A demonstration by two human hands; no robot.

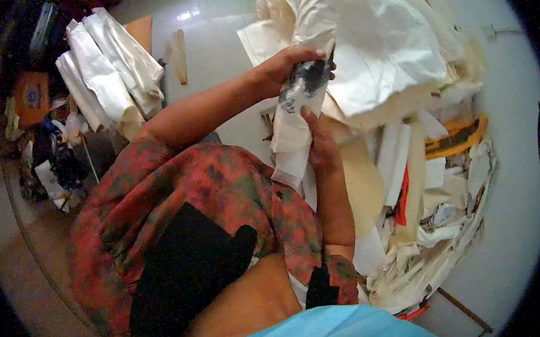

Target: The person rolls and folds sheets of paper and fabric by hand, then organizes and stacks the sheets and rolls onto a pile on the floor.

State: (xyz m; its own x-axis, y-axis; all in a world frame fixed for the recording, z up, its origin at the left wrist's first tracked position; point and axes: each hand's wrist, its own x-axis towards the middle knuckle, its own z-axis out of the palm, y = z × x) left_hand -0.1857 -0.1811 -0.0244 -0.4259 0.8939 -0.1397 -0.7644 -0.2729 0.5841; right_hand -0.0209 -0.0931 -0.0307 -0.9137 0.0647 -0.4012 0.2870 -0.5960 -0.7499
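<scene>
A long rolled white sheet (315,20), cloth-like and marked with a black and grey patch, runs upright through the middle of the view. My left hand (289,70) is closed around it, next to the dark patch. Lower down, my right hand (323,142) grips the same roll, its thumb lying along the near face. The roll's lower end (291,167) hangs just below my hands. Behind it lies a wide stack of white and cream sheets (387,56). Whether the roll is cloth or woven plastic, I cannot tell.
Several white rolls (100,64) lean together at the upper left, near a dark heap of mixed items (62,153). To the right is a pile of crumpled scraps (434,220) with an orange-yellow band (460,138). A narrow strip (180,56) lies on the pale floor (212,33).
</scene>
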